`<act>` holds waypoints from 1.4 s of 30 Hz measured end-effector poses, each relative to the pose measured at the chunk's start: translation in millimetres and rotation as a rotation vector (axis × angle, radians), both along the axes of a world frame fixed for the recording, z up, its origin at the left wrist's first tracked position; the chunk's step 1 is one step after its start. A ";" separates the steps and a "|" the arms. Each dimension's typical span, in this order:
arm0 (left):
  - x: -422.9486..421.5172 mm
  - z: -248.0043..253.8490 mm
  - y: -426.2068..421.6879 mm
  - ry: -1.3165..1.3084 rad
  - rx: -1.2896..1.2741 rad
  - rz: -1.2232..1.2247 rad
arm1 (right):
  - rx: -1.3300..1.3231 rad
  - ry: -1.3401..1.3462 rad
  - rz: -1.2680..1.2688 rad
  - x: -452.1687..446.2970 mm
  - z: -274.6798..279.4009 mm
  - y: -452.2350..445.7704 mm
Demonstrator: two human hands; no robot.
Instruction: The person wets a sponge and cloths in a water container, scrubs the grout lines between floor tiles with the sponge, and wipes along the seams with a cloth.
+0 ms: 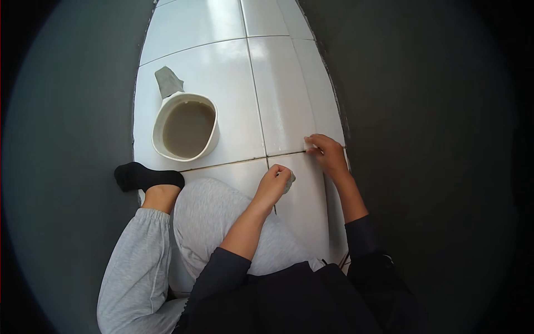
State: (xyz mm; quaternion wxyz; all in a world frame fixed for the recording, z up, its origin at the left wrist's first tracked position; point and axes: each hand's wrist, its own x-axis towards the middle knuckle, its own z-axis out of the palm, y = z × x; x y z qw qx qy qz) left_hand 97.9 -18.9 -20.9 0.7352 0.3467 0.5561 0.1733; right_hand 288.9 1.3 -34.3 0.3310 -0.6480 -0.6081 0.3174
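Note:
My left hand is closed round a small grey-green lump, perhaps a bunched cloth, above the white tiles near my knee. To its right and a little farther off, my right hand has its thumb and fingers curved with a gap between them, the fingertips near a dark grout line. I see nothing held in it. A white dipper with murky brown liquid stands at the left, apart from both hands. Grey cloth covers its handle.
My bent legs in grey trousers lie close below the dipper, with a black sock at the left edge of the tiles. Dark grey surfaces border the tiled strip on both sides.

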 end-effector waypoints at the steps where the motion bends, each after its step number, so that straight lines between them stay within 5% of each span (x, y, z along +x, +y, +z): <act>1: 2.5 0.5 -1.2 -0.006 -0.005 -0.002 | 0.122 -0.118 0.040 -13.9 -6.2 -0.4; 4: -1.6 3.6 -2.2 -0.017 -0.004 -0.003 | 0.175 -0.248 0.130 -26.3 -5.8 1.1; 10: -4.8 7.4 1.5 -0.016 -0.009 0.020 | -0.073 -0.110 -0.084 22.2 12.2 -4.3; 15: 2.1 5.8 -1.1 -0.012 -0.016 -0.017 | 0.249 -0.322 0.162 -24.3 -9.0 2.2; 23: -3.0 15.0 2.5 -0.047 -0.010 0.106 | -0.019 -0.163 -0.022 18.1 6.6 -0.5; 27: 1.7 12.3 -0.6 -0.044 0.019 0.065 | 0.175 -0.313 0.134 -26.7 -1.0 1.4; 35: -6.7 4.3 2.9 -0.023 0.010 0.045 | -0.001 -0.175 0.008 22.9 2.6 -2.3; 42: -7.4 5.7 1.3 -0.027 0.004 0.035 | 0.169 -0.300 0.158 -27.1 -6.9 2.6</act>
